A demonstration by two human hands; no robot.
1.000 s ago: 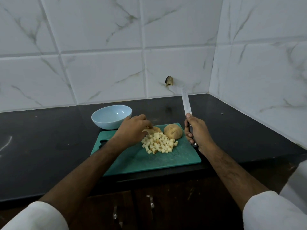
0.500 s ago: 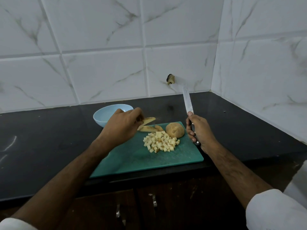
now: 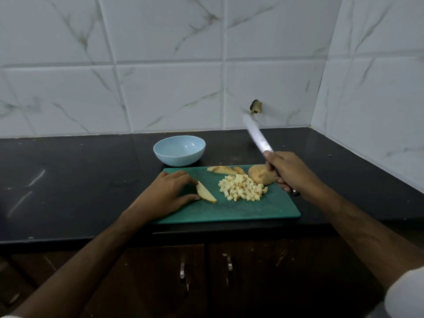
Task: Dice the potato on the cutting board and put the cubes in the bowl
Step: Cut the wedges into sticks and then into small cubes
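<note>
- The right hand (image 3: 290,172) is curled tight round the dark handle of a knife (image 3: 258,135), above the right far part of the cutting board (image 3: 270,208); the long pale blade slants up and away to the left, smeared by motion blur, so its edge cannot be made out.
- The left hand (image 3: 164,193) lies low on the board's left end, thumb and fingertips touching a potato slice (image 3: 205,192), a flat curved wedge with brown skin along one side; the fingers look more laid against it than closed round it, though the view is too soft to be sure.
- The board is a flat green plastic rectangle with rounded corners, its surface dulled with fine scoring, set at the front edge of the counter (image 3: 75,180).
- A heap of small pale potato cubes (image 3: 243,187) sits near the board's middle.
- At the far right edge rests a rounded potato half (image 3: 260,174), rough brown skin up, partly behind the right hand.
- Two more thin slices (image 3: 223,170) lie along the far edge.
- A smooth light-blue bowl (image 3: 179,150), round and glossy, stands on the polished black counter just beyond the board's far left corner.
</note>
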